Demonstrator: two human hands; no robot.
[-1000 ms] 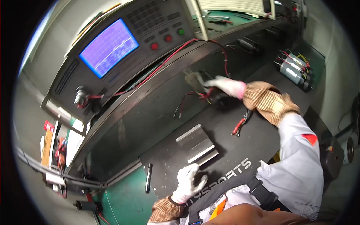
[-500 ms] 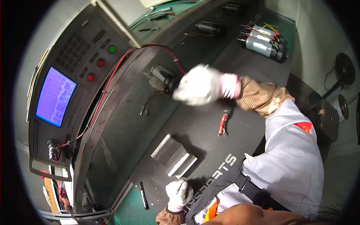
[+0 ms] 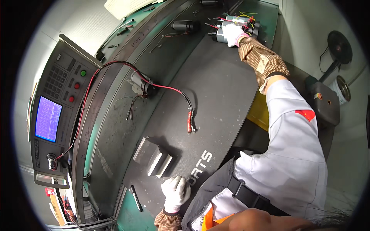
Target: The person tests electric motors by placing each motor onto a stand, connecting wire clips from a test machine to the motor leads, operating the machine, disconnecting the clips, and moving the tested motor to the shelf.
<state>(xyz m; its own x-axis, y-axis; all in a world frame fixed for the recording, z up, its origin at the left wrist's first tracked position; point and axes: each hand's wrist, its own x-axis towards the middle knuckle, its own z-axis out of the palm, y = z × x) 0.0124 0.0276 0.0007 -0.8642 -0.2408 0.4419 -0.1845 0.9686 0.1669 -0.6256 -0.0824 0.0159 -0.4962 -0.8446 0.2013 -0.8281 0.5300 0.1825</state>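
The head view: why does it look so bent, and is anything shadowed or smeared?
Head view: probably the wide lens, since the dark ledge looks bowed inside a black surround; head view: the metal block casts a shadow toward the right; head view: the left hand and right hand show no strong motion blur.

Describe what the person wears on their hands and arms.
The left hand and right hand wear white gloves, the right with a pink cuff. Next come brown checked oversleeves, the right one ending in a dark band, then on that side a white sleeve with a red patch.
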